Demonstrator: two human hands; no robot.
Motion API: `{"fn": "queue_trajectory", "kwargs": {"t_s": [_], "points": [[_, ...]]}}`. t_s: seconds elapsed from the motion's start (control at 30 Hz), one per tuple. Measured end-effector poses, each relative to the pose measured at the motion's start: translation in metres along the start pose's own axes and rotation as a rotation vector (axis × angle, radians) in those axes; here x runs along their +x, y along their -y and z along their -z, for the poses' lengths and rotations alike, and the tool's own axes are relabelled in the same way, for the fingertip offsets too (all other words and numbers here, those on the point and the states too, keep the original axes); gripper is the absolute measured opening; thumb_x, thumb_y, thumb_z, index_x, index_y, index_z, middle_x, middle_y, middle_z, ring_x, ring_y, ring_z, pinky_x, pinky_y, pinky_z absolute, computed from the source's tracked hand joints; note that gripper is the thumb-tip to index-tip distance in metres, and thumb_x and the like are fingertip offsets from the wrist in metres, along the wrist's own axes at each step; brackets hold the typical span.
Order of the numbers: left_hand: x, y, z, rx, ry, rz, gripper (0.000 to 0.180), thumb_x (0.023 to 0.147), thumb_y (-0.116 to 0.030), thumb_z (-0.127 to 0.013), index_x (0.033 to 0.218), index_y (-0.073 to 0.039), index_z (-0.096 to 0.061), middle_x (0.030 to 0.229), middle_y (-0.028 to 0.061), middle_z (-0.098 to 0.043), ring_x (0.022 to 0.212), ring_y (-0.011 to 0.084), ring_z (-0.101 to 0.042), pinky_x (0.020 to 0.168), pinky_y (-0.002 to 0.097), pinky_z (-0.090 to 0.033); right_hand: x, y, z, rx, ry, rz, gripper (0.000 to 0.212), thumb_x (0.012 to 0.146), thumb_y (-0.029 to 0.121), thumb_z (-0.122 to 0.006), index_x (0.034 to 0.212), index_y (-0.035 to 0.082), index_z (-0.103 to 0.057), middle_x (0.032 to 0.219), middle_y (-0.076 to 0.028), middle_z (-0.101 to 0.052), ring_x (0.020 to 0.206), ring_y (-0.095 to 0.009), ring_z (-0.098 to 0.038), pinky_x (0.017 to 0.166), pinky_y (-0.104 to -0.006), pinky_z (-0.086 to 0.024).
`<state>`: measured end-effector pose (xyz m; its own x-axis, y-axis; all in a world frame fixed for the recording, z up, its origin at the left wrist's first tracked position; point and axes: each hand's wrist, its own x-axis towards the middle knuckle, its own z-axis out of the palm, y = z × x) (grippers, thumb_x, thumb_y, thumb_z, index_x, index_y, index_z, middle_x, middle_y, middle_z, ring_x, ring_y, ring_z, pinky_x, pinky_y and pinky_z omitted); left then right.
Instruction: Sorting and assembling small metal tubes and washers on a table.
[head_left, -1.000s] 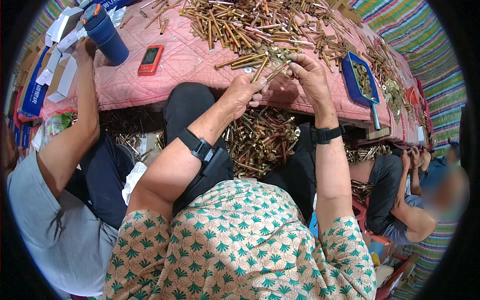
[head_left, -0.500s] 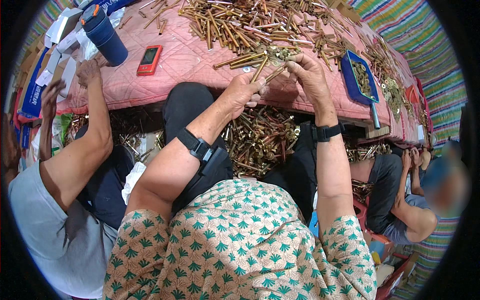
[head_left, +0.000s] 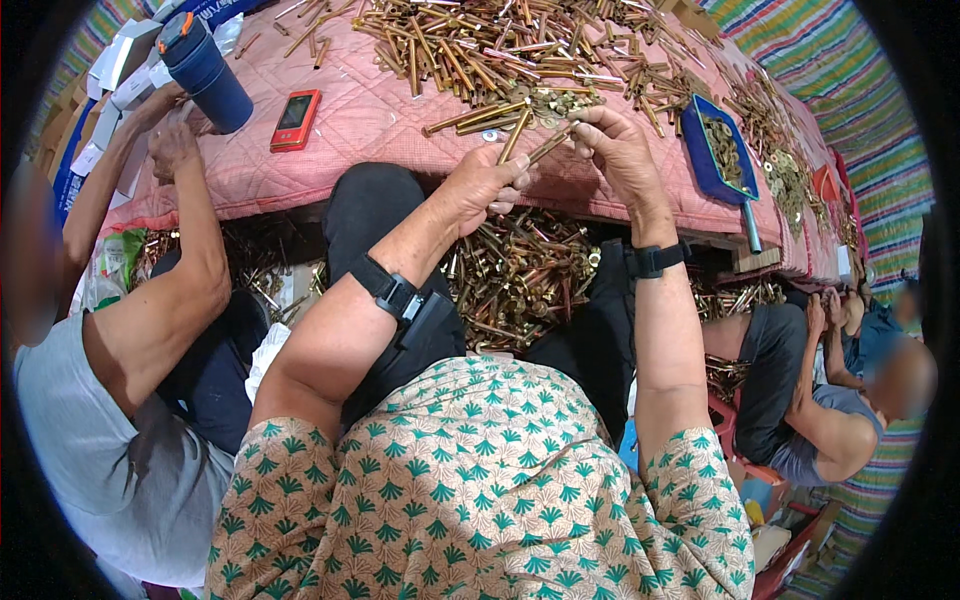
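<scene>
My left hand [head_left: 482, 190] is closed round two long brass-coloured bolts over the table's near edge. One bolt [head_left: 516, 133] sticks up and away from the fingers; the other bolt [head_left: 548, 148] points right. At that second bolt's far end, the thumb and fingertips of my right hand [head_left: 622, 152] are pinched together. Whether a small part such as a nut or washer sits in that pinch is too small to make out. Just beyond my hands lie loose washers [head_left: 560, 103] and a heap of similar bolts [head_left: 465, 55].
Below the table edge is a pile of bolts [head_left: 520, 275] between my knees. A blue tray [head_left: 705, 172] of washers stands right, a red handheld device [head_left: 295, 122] and dark blue tumbler [head_left: 215, 85] left. Co-workers sit on both sides, one person's forearm [head_left: 190, 215] close at left.
My hands keep nearly the same place and grip. The co-worker at left has leaned in, bringing both hands together near the tumbler.
</scene>
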<state>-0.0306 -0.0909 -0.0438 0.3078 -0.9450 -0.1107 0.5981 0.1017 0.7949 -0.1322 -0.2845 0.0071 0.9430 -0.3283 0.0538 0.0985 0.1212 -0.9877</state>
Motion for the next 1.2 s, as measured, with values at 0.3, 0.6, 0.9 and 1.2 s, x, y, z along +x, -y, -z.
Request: {"fn": "queue_trajectory", "kwargs": {"t_s": [0.3,0.6,0.9,1.2], "points": [[-0.001,0.0,-0.004,0.021,-0.034,-0.021,0.014,0.095,-0.021,-0.055,0.1,-0.009,-0.05,0.073,-0.0033,-0.05,0.05,-0.0002,-0.036,0.04,0.0147,-0.026,-0.001,-0.007,-0.008,0.075,-0.046,0.051,0.01,0.088,0.011,-0.065,0.095,0.004,-0.061,0.077,0.001,-0.06,0.061,-0.005,-0.05,0.054,-0.0173,-0.041],[0.0,0.002,-0.001,0.103,-0.081,-0.024,0.013,0.095,-0.021,-0.055,0.099,-0.009,-0.049,0.071,-0.0038,-0.049,0.048,-0.0002,-0.036,0.04,0.0148,-0.026,-0.003,-0.008,-0.017,0.088,-0.085,0.017,0.01,0.089,0.015,-0.065,0.088,0.008,-0.058,0.07,0.006,-0.054,0.057,-0.002,-0.044,0.05,-0.0165,-0.035],[0.0,0.004,0.001,0.103,-0.082,-0.022,0.014,0.095,-0.021,-0.055,0.096,-0.009,-0.048,0.072,-0.0026,-0.049,0.048,0.0007,-0.036,0.039,0.0158,-0.026,0.0,-0.018,-0.013,0.093,-0.08,0.009,0.015,0.091,0.017,-0.063,0.081,0.009,-0.056,0.064,0.006,-0.047,0.049,-0.003,-0.035,0.045,-0.0194,-0.027],[0.004,0.011,0.002,0.139,-0.093,0.024,0.014,0.095,-0.02,-0.056,0.096,-0.008,-0.049,0.073,-0.0026,-0.05,0.05,0.0007,-0.037,0.04,0.0164,-0.027,0.0,-0.028,-0.006,-0.259,-0.235,-0.012,0.019,0.09,0.023,-0.065,0.082,0.008,-0.057,0.063,0.007,-0.045,0.052,-0.003,-0.035,0.046,-0.0189,-0.027]]}}
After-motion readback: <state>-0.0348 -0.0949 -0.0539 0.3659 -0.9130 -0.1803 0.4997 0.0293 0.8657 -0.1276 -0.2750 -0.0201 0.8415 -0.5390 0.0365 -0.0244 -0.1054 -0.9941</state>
